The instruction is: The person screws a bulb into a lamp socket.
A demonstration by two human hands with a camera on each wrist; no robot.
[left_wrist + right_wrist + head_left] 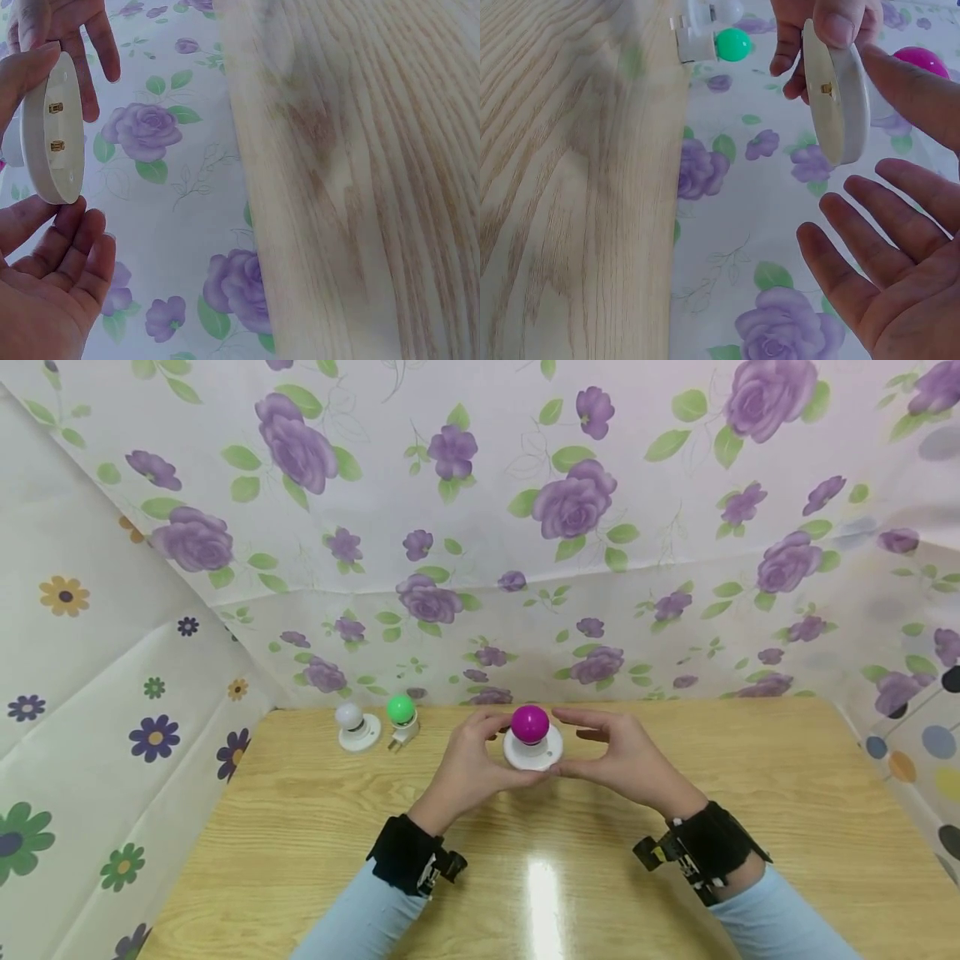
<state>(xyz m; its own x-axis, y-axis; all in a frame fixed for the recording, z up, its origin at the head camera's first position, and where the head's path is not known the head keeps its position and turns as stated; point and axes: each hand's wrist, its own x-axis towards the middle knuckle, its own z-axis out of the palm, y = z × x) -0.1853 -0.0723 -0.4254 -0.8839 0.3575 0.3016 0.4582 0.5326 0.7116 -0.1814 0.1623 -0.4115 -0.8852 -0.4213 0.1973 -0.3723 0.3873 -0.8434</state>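
A magenta bulb [530, 724] sits in a round white lamp holder [534, 759], held up over the far part of the table. My left hand [471, 762] pinches the holder's rim between thumb and fingers. My right hand [617, 757] is at the other side, its thumb at the rim and its fingers [847, 274] spread and mostly straight. The holder's hollow underside [64, 124] shows brass contacts [57, 145] in the left wrist view. The bulb's lower end is hidden inside the holder.
At the table's back left, a white bulb [348, 716] stands in a similar round holder [362, 740]. Beside it is a green bulb [401, 709] in a white plug-in socket [405, 734]. Flowered cloth [450, 535] hangs behind the wooden table [285, 860].
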